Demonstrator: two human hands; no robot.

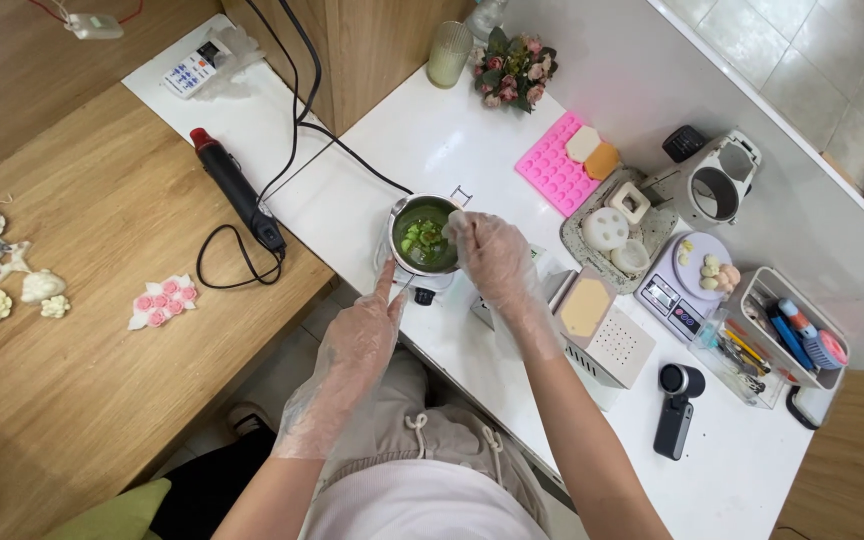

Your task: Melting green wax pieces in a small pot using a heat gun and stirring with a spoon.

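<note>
A small metal pot (pixel 399 215) stands on a little heater at the front edge of the white counter (pixel 432 140). It holds dark green liquid with pale green chunks (pixel 424 240). My left hand (pixel 357 345), in a clear plastic glove, touches the pot's near left rim with its forefinger. My right hand (pixel 492 258), also gloved, is over the pot's right rim and pinches a small white piece (pixel 455 221) between its fingertips.
A black and red heat gun (pixel 235 188) with its cord lies left of the pot. Right of it are a grater box (pixel 600 330), a pink mould (pixel 555 163), a tray of white moulds (pixel 614 228), a scale (pixel 687 280), a white appliance (pixel 717 185) and a tool basket (pixel 782 330). Soap flowers (pixel 160 300) lie on the wooden table.
</note>
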